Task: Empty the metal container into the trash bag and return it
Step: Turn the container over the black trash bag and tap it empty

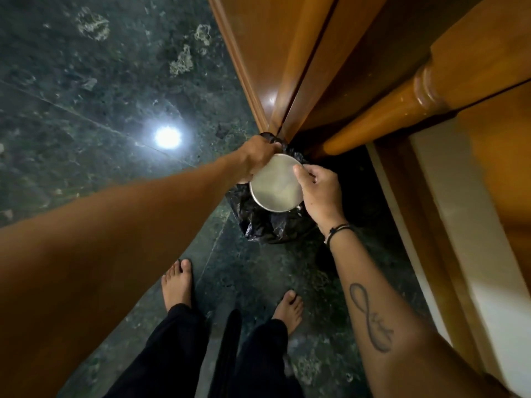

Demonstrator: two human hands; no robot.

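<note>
Two hands grip things — right hand (319, 191) the round, dull-silver metal container (275, 185); left hand (255, 159) the trash bag (267, 225).

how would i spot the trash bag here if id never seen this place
Follow the wooden furniture down to where it meets the dark green floor. The trash bag sits there, under both hands: crinkly black plastic, unlike the smooth round metal container above it.

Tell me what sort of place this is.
Probably a room in a home: a polished dark stone floor, varnished wooden furniture with a turned leg, bare feet, and a black trash bag on the floor.
</note>
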